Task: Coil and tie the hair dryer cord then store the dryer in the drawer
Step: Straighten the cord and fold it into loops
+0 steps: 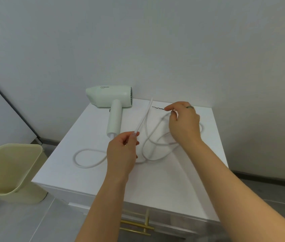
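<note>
Two hands worked above the white cabinet top [173,180], and the cord was not yet coiled. At far left a pale yellow-green bin [10,172] stood on the floor beside the cabinet. The cord [86,165] lay on the top in one wide loop at left and several loose, crossing loops at right. The hair dryer [110,98] lay on its side at the back left of the top, handle pointing toward the person.

The left hand [122,151] pinched the lower end of a straight white strand [143,116], which slanted up and away from the fingertips. Whether it was a doubled run of cord or a separate tie could not be determined. A thin black wavy wire [157,107] projected leftward from the right hand [183,123], whose thumb and forefinger were closed on its end above the right-hand loops.

Assessed step: preparation for coiling and tying, with the tying material apparently in hand. The next move probably required gathering the loose loops into one even bundle before any tie was wrapped. Storage remained outstanding; a brass-coloured handle [138,224] showed below the front edge, and the drawer appeared closed.
</note>
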